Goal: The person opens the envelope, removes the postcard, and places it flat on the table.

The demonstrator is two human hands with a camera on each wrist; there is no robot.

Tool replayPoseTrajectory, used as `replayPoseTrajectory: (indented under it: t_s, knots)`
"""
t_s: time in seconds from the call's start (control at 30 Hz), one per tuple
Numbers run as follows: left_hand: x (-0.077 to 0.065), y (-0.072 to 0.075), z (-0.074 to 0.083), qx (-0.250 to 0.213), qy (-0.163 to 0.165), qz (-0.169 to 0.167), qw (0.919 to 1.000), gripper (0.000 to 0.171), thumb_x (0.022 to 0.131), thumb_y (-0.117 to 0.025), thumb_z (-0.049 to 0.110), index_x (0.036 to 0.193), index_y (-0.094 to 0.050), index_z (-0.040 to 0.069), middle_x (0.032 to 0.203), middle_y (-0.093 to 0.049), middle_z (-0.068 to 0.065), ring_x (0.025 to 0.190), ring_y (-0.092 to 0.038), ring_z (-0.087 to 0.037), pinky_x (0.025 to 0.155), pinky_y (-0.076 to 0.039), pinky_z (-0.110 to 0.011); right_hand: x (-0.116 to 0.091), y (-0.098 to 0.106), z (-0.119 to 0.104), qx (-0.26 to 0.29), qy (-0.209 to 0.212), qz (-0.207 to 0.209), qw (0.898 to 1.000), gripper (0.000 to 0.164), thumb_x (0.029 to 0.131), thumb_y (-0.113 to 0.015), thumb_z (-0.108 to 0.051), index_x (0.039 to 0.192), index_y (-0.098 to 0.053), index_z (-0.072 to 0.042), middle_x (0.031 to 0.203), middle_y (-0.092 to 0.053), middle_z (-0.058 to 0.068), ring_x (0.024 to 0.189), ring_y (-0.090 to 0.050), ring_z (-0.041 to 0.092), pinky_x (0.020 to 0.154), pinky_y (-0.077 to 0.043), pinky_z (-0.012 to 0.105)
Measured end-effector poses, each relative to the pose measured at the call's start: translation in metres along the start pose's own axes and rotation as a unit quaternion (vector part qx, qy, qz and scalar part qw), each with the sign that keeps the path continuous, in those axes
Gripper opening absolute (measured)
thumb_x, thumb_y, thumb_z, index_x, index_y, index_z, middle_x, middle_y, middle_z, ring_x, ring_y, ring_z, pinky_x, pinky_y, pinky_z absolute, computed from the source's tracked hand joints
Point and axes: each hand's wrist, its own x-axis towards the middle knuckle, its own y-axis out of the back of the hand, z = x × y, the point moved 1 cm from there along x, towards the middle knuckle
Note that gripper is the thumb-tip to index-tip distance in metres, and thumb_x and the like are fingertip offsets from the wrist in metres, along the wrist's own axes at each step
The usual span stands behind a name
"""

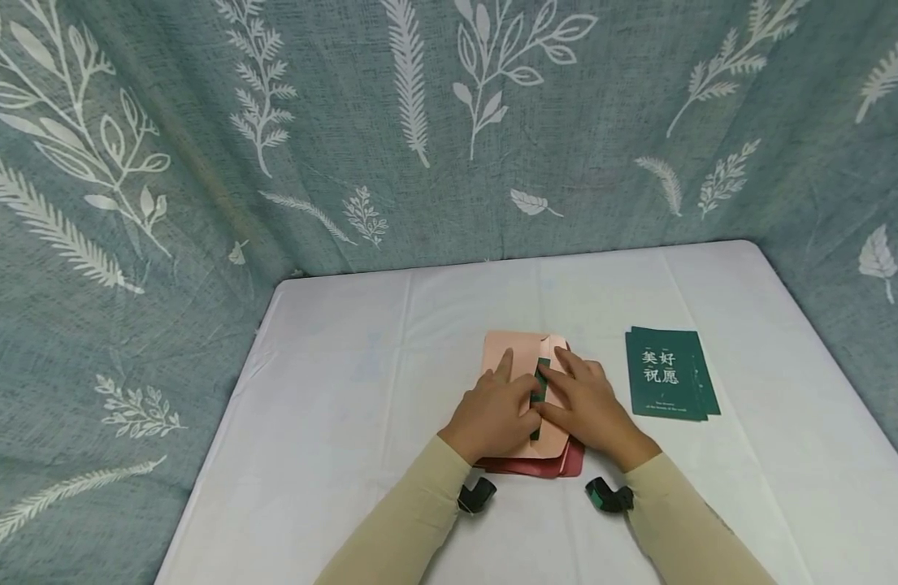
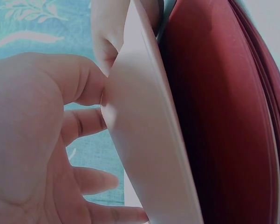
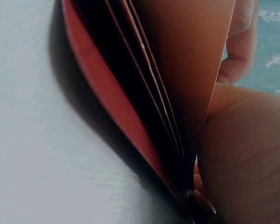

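Note:
A pale pink paper envelope (image 1: 507, 343) lies on top of red envelopes (image 1: 574, 463) at the middle of the table. A strip of a dark green card (image 1: 543, 372) shows through its lengthwise opening. My left hand (image 1: 492, 416) holds the envelope left of the strip, index finger stretched over the paper. From the right, my right hand (image 1: 591, 404) pinches the paper beside the opening, fingers near the green strip. In the left wrist view the thumb meets the edge of the pink paper (image 2: 149, 140). Fingertips are partly hidden in the right wrist view.
Several dark green cards (image 1: 664, 374) with white lettering, overlapping, lie to the right of my right hand. A white cloth covers the table (image 1: 331, 390). Blue-green leaf-patterned curtains (image 1: 449, 203) hang behind it and at both sides. Black wrist cameras (image 1: 478, 496) sit below the hands.

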Motion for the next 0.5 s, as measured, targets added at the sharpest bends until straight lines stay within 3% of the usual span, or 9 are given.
replayPoseTrajectory:
  t_s: [0.5]
  knots:
    - [-0.003,-0.0019,0.0013,0.02,-0.007,-0.007,0.9997,0.036,0.1,-0.057,0.033,0.132,-0.07,0.026,0.163,-0.047,-0.027,0.144,-0.044,-0.059,0.099,-0.05,-0.073,-0.0092,0.0015,0.0012,0.007,-0.025,0.012,1.0,0.07,0.101,-0.079,-0.038,0.157,-0.057,-0.002,0.174,-0.025,0.023,0.153,-0.028,0.047,0.116,-0.035,0.069]
